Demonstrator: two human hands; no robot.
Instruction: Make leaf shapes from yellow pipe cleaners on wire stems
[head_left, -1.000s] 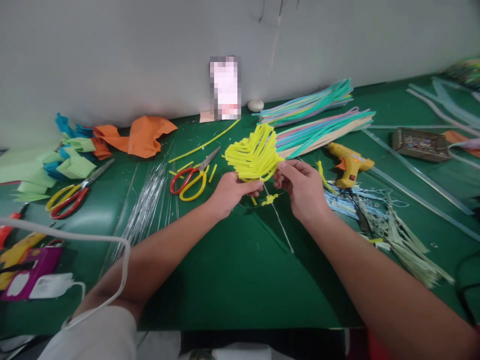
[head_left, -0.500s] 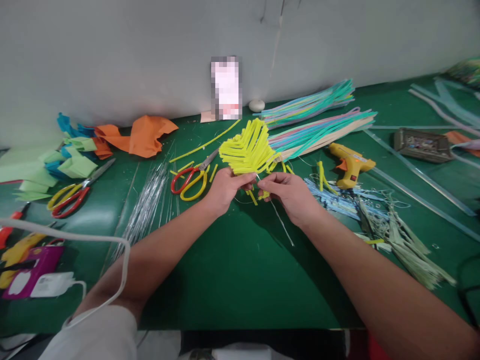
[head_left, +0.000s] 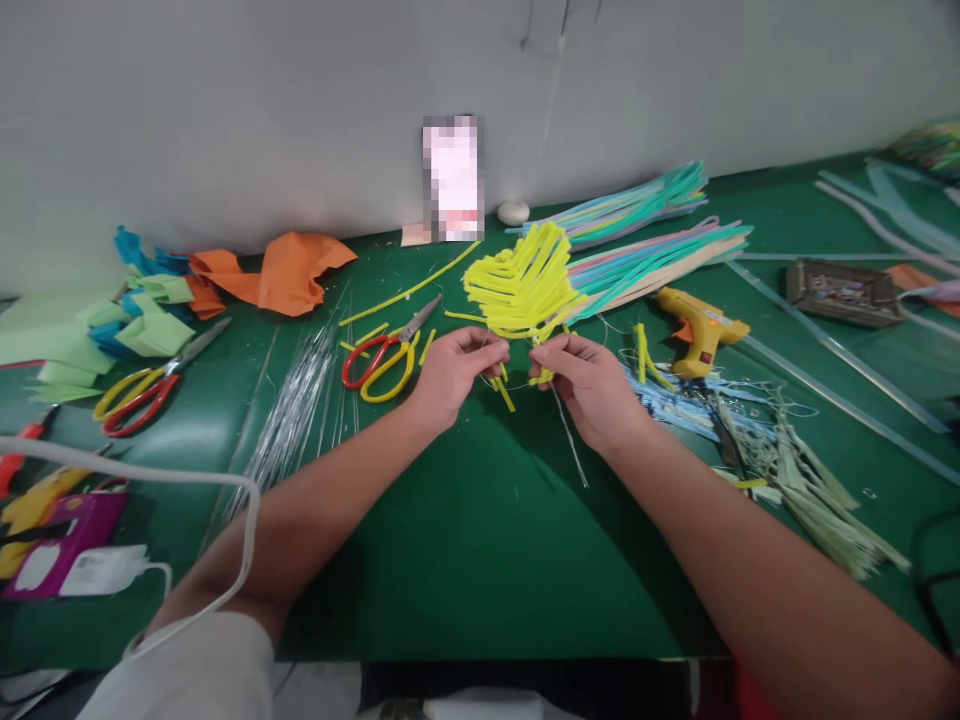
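Observation:
My right hand (head_left: 589, 385) pinches the wire stem (head_left: 571, 440) of a yellow leaf shape made of fuzzy chenille stems (head_left: 525, 280). The leaf stands above my fingers, and the twisted stem hangs below them. To its left, my left hand (head_left: 459, 375) is closed in a pinch on a thin wire, which loops faintly across toward my right hand. Cut yellow chenille pieces (head_left: 504, 393) show between and below the hands. Beside my left hand lie scissors with a red and a yellow handle (head_left: 382, 362).
Bundles of coloured chenille stems (head_left: 660, 265) lie behind the leaf. To the right are a yellow glue gun (head_left: 701, 330), clear glue sticks (head_left: 847, 375) and a small box (head_left: 844, 292). Loose silver wires (head_left: 289, 405), orange paper (head_left: 292, 275) and more scissors (head_left: 157, 385) are leftward.
My left hand has come away from the base of the leaf, slightly left. The leaf has shifted right and up a little, held by my right hand.

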